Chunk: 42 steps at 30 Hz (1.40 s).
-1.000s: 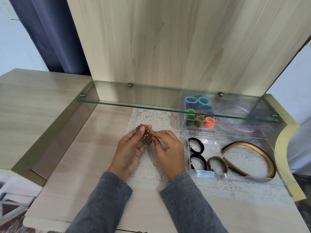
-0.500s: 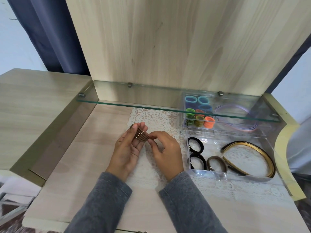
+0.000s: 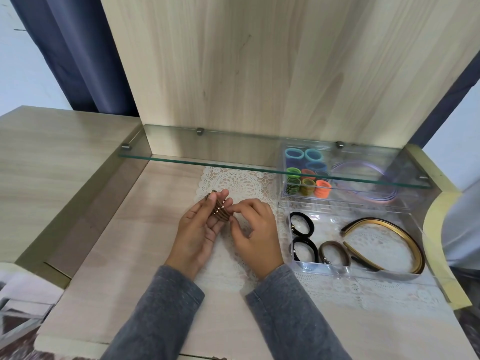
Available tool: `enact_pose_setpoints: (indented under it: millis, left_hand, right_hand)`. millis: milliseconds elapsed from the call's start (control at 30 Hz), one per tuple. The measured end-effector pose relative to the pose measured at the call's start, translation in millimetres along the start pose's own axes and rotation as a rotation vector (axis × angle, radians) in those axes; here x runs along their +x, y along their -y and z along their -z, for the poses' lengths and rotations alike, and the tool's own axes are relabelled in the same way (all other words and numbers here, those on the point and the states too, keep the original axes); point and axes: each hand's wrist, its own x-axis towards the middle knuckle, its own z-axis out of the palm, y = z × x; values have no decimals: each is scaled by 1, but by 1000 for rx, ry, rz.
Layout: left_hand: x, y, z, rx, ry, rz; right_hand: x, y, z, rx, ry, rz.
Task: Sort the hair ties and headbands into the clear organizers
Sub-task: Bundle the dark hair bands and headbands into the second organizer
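Sorting at a pale wooden bench, a person in grey sleeves works midway between its stepped left edge and two clear boxes at right. Bare wood lies open to the left of the hands and in front of them, while a glass shelf overhangs the back edge. The left hand, palm up over a lace mat, holds a bundle of brown hair ties against its fingers. The right hand meets it with a narrow grip, thumb and forefinger pinching the bundle's near end. A second earlier those right fingertips sat higher, level with the left fingertips. Farther right, the rear organizer under the shelf holds coloured hair ties and a lilac headband. The front organizer, near the bench's right edge, holds black hair ties, a single brown tie and a gold headband.
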Motion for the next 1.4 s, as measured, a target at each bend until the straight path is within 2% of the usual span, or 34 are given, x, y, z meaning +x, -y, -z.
enact_pose_setpoints:
  millis: [167, 700, 933, 1100, 1200, 1400]
  left_hand:
    - [1, 1, 1, 28, -1, 24]
    - [4, 1, 4, 153, 66, 46]
    - [3, 3, 5, 168, 91, 24]
    - [3, 1, 5, 195, 104, 12]
    - [2, 1, 4, 202, 105, 21]
    - [6, -6, 2, 141, 107, 82]
  right_hand:
    - [-1, 6, 1, 87, 62, -93]
    - [7, 10, 5, 154, 242, -349]
    - [11, 12, 8, 91, 297, -379]
    - [20, 17, 14, -22, 397, -367]
    - [22, 22, 16, 7, 442, -399]
    - [23, 37, 22, -111, 507, -374]
